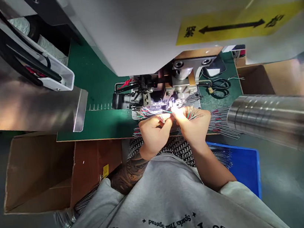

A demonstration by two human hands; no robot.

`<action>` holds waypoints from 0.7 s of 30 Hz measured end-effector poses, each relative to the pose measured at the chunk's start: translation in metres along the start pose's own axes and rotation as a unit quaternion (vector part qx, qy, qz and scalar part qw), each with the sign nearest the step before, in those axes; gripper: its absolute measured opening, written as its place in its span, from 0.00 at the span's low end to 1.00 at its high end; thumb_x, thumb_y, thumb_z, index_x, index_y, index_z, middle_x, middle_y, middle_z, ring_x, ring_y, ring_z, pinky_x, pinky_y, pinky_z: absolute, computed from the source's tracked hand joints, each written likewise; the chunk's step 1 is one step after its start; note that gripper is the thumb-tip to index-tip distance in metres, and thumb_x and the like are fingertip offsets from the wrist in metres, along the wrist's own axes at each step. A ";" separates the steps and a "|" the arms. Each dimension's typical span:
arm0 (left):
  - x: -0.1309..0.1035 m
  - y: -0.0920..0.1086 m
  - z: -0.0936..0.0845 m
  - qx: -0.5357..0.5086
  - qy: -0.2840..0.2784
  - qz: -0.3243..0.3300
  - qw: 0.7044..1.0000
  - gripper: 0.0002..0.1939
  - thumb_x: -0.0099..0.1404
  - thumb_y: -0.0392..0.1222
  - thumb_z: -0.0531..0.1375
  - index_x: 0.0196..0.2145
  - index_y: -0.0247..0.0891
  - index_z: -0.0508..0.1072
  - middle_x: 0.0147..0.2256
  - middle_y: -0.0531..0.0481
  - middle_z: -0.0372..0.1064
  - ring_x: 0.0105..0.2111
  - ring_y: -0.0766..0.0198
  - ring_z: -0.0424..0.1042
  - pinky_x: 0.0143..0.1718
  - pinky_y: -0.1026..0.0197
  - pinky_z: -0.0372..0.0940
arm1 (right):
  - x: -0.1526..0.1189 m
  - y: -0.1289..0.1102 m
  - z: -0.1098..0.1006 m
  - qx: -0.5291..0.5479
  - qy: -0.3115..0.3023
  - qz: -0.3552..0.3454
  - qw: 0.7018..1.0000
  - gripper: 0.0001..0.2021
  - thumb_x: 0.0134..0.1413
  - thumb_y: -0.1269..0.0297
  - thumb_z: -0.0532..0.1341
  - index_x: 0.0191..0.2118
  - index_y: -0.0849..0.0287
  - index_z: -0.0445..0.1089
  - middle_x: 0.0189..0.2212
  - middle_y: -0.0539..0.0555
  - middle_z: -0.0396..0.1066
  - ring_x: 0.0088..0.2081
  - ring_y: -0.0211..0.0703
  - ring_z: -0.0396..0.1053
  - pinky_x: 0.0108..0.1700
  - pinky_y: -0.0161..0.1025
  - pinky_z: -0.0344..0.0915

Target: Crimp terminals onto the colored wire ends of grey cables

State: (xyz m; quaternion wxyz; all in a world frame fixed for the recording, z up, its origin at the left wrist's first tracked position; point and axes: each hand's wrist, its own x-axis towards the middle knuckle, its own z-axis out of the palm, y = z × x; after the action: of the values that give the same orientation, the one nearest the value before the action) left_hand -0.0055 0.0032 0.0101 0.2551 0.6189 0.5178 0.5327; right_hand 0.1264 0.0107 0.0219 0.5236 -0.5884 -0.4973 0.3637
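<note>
My left hand [155, 131] is closed around a bunch of thin wires whose coloured ends [147, 112] fan out above its fingers. Beside it, my right hand [196, 127] pinches wires too, with red, green and bare-looking ends [192, 112] sticking up past the thumb. The fingertips of both hands meet at the brightly lit front of a crimping machine [177, 95]. A thin green wire seems to span between them; its end is lost in the glare. Grey cables [222, 122] lie on the table to the right of my right hand.
A white machine housing [140, 25] hangs overhead. Scissors [218, 87] lie on the green table [93, 73], right of the machine. A metal cylinder [276, 122] juts in from the right. Below are a cardboard box [38, 170] at left and a blue bin [249, 164] at right.
</note>
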 end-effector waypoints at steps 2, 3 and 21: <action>0.000 0.000 -0.001 0.001 -0.008 0.011 1.000 0.11 0.70 0.36 0.70 0.28 0.37 0.84 0.26 0.49 0.83 0.23 0.64 0.79 0.31 0.63 0.72 | -0.004 -0.003 0.000 0.024 0.035 0.005 0.999 0.23 0.65 0.54 0.74 0.20 0.50 0.70 0.17 0.47 0.68 0.21 0.41 0.67 0.27 0.42 0.72; 0.000 0.000 -0.002 0.002 -0.012 0.015 1.000 0.10 0.70 0.36 0.70 0.29 0.36 0.85 0.27 0.47 0.84 0.24 0.63 0.80 0.31 0.62 0.72 | -0.007 -0.004 0.001 0.036 0.050 0.004 0.998 0.22 0.63 0.54 0.74 0.20 0.51 0.71 0.17 0.46 0.68 0.20 0.41 0.66 0.26 0.42 0.71; 0.007 0.004 0.008 -0.016 0.023 0.008 1.000 0.22 0.66 0.39 0.73 0.17 0.37 0.72 0.17 0.57 0.68 0.19 0.72 0.63 0.25 0.65 0.60 | 0.006 -0.009 0.002 0.044 0.042 0.044 0.997 0.21 0.59 0.58 0.74 0.20 0.47 0.66 0.19 0.48 0.68 0.24 0.46 0.66 0.33 0.50 0.79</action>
State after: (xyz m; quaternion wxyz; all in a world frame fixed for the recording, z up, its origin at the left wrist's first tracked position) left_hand 0.0024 0.0101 0.0137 0.2484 0.6063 0.5101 0.5572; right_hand 0.1238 0.0169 0.0308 0.5524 -0.6012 -0.4321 0.3829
